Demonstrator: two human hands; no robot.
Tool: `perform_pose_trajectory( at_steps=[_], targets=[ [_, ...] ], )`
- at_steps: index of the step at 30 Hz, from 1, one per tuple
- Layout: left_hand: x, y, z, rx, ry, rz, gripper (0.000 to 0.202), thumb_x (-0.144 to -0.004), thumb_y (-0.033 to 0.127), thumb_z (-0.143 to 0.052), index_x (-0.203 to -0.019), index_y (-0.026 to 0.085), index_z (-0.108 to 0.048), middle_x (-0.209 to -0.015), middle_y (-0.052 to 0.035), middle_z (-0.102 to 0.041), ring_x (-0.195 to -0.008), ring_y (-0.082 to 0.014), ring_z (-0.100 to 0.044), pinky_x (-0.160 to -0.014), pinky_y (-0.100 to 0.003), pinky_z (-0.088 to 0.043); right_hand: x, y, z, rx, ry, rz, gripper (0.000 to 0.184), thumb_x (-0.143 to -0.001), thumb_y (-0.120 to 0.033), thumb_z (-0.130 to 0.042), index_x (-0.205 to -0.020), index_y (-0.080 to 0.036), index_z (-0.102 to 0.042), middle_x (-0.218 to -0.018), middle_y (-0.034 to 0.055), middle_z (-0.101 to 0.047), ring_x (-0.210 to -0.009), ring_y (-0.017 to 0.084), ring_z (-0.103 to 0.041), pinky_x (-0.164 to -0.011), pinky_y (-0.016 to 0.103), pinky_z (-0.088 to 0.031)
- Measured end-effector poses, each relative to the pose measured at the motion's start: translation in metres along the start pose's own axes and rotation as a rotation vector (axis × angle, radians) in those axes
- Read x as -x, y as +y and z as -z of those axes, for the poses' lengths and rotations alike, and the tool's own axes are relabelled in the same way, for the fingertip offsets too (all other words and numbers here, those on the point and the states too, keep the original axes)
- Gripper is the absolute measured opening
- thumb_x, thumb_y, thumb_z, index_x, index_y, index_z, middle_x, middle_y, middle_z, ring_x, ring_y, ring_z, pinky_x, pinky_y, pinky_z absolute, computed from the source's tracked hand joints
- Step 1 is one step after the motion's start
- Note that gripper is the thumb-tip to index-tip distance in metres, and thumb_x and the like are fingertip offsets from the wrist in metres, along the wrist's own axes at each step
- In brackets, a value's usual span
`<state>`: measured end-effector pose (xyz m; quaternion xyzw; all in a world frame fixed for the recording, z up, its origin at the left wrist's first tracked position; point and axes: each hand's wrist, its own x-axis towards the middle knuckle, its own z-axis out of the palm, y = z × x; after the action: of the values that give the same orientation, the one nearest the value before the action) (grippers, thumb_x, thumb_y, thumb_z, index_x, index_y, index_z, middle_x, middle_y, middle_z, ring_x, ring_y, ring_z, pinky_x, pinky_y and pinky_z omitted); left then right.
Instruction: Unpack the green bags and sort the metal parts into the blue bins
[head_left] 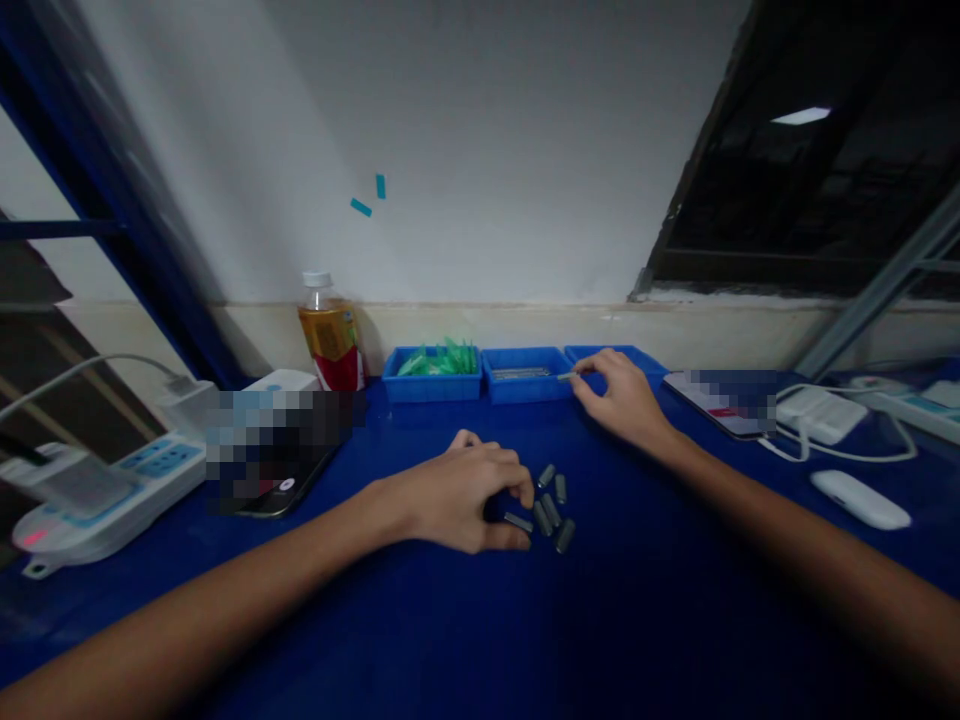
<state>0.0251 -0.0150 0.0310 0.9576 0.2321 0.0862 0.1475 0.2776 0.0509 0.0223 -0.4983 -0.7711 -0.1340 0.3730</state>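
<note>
My left hand (480,495) rests low over the blue table (450,630), thumb and forefinger apart. Between these fingertips lies a small grey metal cylinder (517,522), with a gap showing around it. Just right of that hand, several similar short cylinders (547,513) lie loosely grouped on the table. My right hand (619,395) is closed in a pinch at the back, holding another small metal piece (566,376) by one end. The pinched piece is at the right front corner of the middle blue bin (529,388), which contains thin metal pieces.
The left blue bin (433,389) holds green plastic pieces. My right hand partly covers the right blue bin (649,368). A drink bottle (330,335), a phone (289,490) and a power strip (105,510) stand left. A second phone (712,405) and a white case (860,499) lie right.
</note>
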Motion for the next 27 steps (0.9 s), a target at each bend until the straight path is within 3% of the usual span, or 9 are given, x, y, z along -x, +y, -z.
perform_pose_trajectory(
  at_steps=[3, 6, 14, 16, 19, 22, 24, 27],
  targets=[
    [0.001, 0.001, 0.002, -0.021, -0.030, -0.026, 0.014, -0.078, 0.027, -0.067, -0.090, 0.022, -0.060, -0.091, 0.0005, -0.062, -0.089, -0.0191, -0.057, -0.083, -0.035, -0.027, -0.019, 0.020, -0.011, 0.031, -0.006, -0.046, 0.015, -0.078, -0.025, -0.053, -0.080, -0.016, -0.064, -0.082, 0.0090, -0.064, -0.081, 0.023, -0.057, -0.076, 0.035, -0.043],
    [0.000, -0.001, -0.001, -0.019, 0.002, -0.028, 0.008, -0.085, 0.026, -0.060, -0.090, 0.021, -0.059, -0.090, 0.0006, -0.062, -0.088, -0.0178, -0.057, -0.081, -0.032, -0.029, -0.028, 0.029, -0.019, 0.044, -0.010, -0.067, 0.018, -0.080, -0.027, -0.052, -0.083, -0.015, -0.066, -0.082, 0.0092, -0.064, -0.081, 0.023, -0.057, -0.076, 0.034, -0.043],
    [-0.007, -0.005, -0.027, 0.126, 0.263, 0.051, 0.013, -0.094, 0.027, -0.043, -0.098, 0.019, -0.053, -0.093, -0.0028, -0.063, -0.086, -0.0161, -0.057, -0.078, -0.029, -0.040, -0.027, 0.035, -0.033, 0.086, -0.117, -0.081, 0.021, -0.082, -0.029, -0.053, -0.081, -0.017, -0.070, -0.083, 0.0110, -0.061, -0.085, 0.025, -0.053, -0.079, 0.040, -0.041],
    [-0.007, -0.005, -0.030, 0.189, 0.335, 0.095, 0.012, -0.095, 0.025, -0.041, -0.096, 0.018, -0.051, -0.089, -0.0031, -0.062, -0.081, -0.0153, -0.057, -0.074, -0.027, -0.042, -0.021, 0.025, -0.027, 0.088, -0.112, -0.084, 0.022, -0.083, -0.028, -0.050, -0.086, -0.017, -0.069, -0.086, 0.0114, -0.062, -0.087, 0.026, -0.053, -0.079, 0.041, -0.041],
    [-0.007, -0.007, -0.030, 0.288, 0.415, 0.160, 0.013, -0.095, 0.023, -0.038, -0.089, 0.017, -0.048, -0.080, -0.0020, -0.059, -0.074, -0.0144, -0.057, -0.068, -0.025, -0.043, 0.001, -0.009, -0.010, 0.039, -0.103, -0.020, 0.023, -0.086, -0.030, -0.049, -0.097, -0.017, -0.065, -0.091, 0.0098, -0.063, -0.091, 0.025, -0.052, -0.081, 0.040, -0.040],
    [-0.006, -0.007, -0.030, 0.350, 0.447, 0.168, 0.013, -0.095, 0.024, -0.038, -0.088, 0.017, -0.047, -0.078, -0.0006, -0.057, -0.071, -0.0130, -0.056, -0.066, -0.024, -0.043, 0.034, -0.053, 0.012, -0.089, -0.218, 0.200, 0.024, -0.084, -0.028, -0.054, -0.105, -0.017, -0.058, -0.095, 0.0084, -0.063, -0.091, 0.024, -0.052, -0.076, 0.038, -0.038],
    [-0.006, -0.005, -0.030, 0.351, 0.447, 0.146, 0.013, -0.094, 0.024, -0.039, -0.089, 0.017, -0.048, -0.078, -0.0003, -0.056, -0.072, -0.0126, -0.055, -0.067, -0.024, -0.043, 0.052, -0.073, 0.023, -0.120, -0.280, 0.281, 0.018, -0.083, -0.021, -0.052, -0.100, -0.017, -0.057, -0.090, 0.0072, -0.062, -0.086, 0.022, -0.052, -0.072, 0.036, -0.036],
    [-0.005, -0.003, -0.029, 0.324, 0.453, 0.120, 0.013, -0.094, 0.024, -0.040, -0.089, 0.017, -0.049, -0.079, -0.0005, -0.056, -0.073, -0.0126, -0.055, -0.068, -0.023, -0.042, 0.065, -0.085, 0.030, -0.146, -0.299, 0.278, 0.013, -0.082, -0.019, -0.052, -0.094, -0.017, -0.057, -0.086, 0.0063, -0.061, -0.082, 0.021, -0.051, -0.070, 0.035, -0.033]
  ],
)
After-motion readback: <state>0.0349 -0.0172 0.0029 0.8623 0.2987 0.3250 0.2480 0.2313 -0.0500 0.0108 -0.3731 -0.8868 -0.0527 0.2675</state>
